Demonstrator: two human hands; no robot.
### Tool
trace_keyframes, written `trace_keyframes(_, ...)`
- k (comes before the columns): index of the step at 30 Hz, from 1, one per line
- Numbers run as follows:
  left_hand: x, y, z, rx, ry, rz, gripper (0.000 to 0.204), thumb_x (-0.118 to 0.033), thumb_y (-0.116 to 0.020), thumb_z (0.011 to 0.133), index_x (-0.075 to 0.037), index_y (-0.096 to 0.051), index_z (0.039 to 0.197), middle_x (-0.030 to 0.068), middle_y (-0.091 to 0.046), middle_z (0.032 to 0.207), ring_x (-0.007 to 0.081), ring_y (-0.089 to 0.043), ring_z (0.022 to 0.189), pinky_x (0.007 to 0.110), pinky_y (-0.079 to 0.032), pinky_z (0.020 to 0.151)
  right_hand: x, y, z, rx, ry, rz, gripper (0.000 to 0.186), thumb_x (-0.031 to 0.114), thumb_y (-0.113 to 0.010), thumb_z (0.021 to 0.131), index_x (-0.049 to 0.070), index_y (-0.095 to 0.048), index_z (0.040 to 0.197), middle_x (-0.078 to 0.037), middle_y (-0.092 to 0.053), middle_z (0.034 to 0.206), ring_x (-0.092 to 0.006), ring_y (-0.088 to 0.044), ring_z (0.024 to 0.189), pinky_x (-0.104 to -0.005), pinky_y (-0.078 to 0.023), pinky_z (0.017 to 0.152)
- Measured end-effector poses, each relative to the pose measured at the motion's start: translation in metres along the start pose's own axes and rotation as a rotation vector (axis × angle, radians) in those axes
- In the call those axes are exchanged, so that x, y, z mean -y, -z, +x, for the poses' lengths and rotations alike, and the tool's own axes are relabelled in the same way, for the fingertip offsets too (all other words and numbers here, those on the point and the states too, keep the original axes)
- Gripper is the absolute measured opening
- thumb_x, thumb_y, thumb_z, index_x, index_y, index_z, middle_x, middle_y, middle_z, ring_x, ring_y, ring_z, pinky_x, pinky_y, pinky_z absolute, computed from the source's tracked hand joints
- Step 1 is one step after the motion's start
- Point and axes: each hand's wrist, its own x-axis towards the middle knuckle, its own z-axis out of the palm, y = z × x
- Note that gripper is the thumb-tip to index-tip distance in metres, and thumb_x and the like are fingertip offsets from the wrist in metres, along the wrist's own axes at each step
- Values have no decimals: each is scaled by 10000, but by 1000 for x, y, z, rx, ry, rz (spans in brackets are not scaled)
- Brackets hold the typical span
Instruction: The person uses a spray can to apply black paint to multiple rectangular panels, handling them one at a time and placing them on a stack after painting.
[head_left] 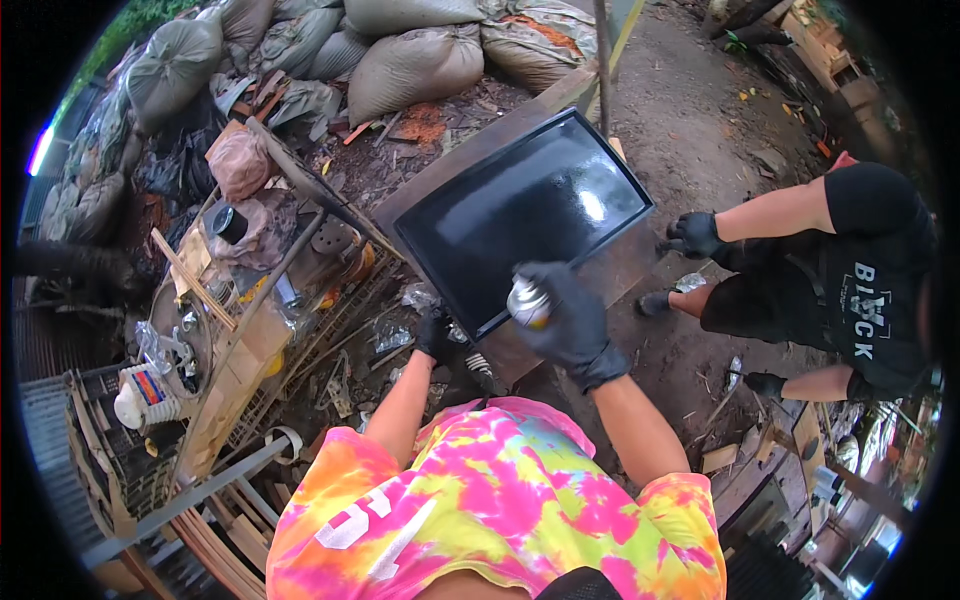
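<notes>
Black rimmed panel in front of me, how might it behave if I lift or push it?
The black rimmed panel is probably stiff, given its straight raised edges. Its mirror-like gloss suggests it may be slippery or tacky. Lying flat on the brown board, it would likely slide, not roll.

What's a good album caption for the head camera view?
Black-gloved right hand holding a can by a glossy black panel, left hand near its corner, co-worker at right.

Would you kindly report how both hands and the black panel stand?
Right hand holding spray can over glossy black panel; left hand beside its near corner, contact unclear; co-worker at right, apart.
</notes>
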Motion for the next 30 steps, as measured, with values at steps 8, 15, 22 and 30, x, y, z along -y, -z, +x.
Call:
trace_keyframes(8,21,26,83,70,-233,211,350,-161,-646,982,-114,-653,1329,20,-720,1015,131,-621,748,283,-465,613,-19,22,-21,-121,-87,-154,620,231,-832,760,175,-602,1333,-104,-686,1087,-331,-709,1018,-447,-584,850)
trace_keyframes(15,-2,36,87,22,-215,250,280,-158,-636,984,-143,-654,1263,6,-689,911,126,-594,699,281,-453,580,-97,94,46,-434,-389,-489,604,341,-816,769,137,-595,1294,-152,-707,1159,-378,-703,1033,-477,-568,861)
trace_keyframes(22,4,15,46,65,-102,450,256,-191,-547,1017,-202,-705,1218,-21,-736,1158,158,-662,1046,381,-525,886,-83,91,-16,-526,-445,6,711,117,-824,733,71,-529,1379,-151,-646,1253,-282,-659,1123,-392,-528,981)
trace_keyframes(30,60,-11,14,116,-149,364,419,-278,-720,858,-131,-668,1247,80,-720,1077,273,-673,978,406,-557,850,-64,73,-102,-547,-657,280,735,-10,-866,725,46,-542,1382,-110,-609,1271,-222,-621,1138,-362,-512,1009)
